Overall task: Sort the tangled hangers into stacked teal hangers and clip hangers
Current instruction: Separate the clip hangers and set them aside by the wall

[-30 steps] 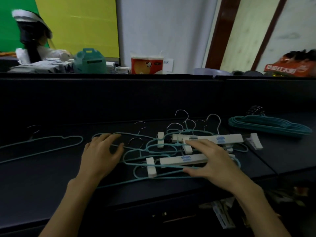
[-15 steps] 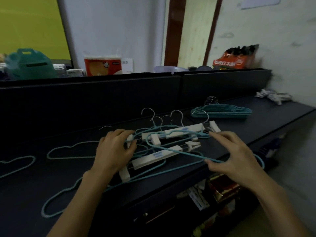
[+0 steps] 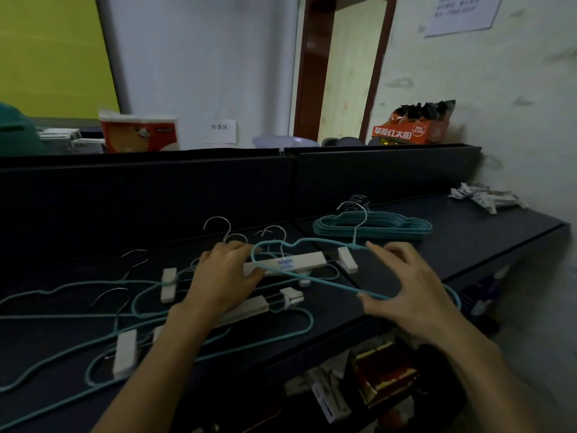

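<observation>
From the head camera we see our right hand (image 3: 409, 289) pinching a teal hanger (image 3: 299, 278) lifted over the tangle (image 3: 162, 304), while our left hand (image 3: 223, 281) presses spread fingers on a white clip hanger (image 3: 296, 263). The stacked teal hangers (image 3: 374, 226) lie at one o'clock on the dark shelf (image 3: 468, 232). Loose clip hangers and teal wires crowd eight o'clock, white packets (image 3: 487, 198) sit at two, and an orange snack bag (image 3: 412, 126) tops the back panel.

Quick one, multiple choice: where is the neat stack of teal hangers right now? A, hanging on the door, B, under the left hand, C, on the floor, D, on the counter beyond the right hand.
D: the stack of teal hangers lies flat on the dark counter, past the right hand, apart from the tangled pile.
</observation>
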Available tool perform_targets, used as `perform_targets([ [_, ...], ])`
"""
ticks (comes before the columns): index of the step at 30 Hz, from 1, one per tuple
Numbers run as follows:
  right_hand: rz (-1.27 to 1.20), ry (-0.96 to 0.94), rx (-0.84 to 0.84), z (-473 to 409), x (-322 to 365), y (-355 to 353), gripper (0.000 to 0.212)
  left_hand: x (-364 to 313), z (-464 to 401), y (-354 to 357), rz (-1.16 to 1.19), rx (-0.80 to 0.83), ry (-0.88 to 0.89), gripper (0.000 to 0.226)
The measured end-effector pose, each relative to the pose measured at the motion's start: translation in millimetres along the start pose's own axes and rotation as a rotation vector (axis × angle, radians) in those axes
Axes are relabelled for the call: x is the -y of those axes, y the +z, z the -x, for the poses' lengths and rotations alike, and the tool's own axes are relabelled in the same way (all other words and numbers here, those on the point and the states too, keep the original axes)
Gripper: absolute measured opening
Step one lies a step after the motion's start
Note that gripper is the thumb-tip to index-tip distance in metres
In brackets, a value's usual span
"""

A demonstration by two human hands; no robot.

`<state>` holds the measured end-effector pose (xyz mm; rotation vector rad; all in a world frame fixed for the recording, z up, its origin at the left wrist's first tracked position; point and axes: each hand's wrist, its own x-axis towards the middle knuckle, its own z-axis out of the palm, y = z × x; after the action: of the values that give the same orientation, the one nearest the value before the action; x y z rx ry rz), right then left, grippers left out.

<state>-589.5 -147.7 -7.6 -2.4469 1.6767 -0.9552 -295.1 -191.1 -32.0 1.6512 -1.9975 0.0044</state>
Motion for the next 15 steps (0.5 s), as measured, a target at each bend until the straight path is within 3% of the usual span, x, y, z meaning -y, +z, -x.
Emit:
perform_targets([
  [15, -0.084, -0.053, 0.037, -23.2, -51.4, 8.1, 0.085, -17.5, -20.2, 31.4, -0.06, 0.106, -0.034, 0.048],
])
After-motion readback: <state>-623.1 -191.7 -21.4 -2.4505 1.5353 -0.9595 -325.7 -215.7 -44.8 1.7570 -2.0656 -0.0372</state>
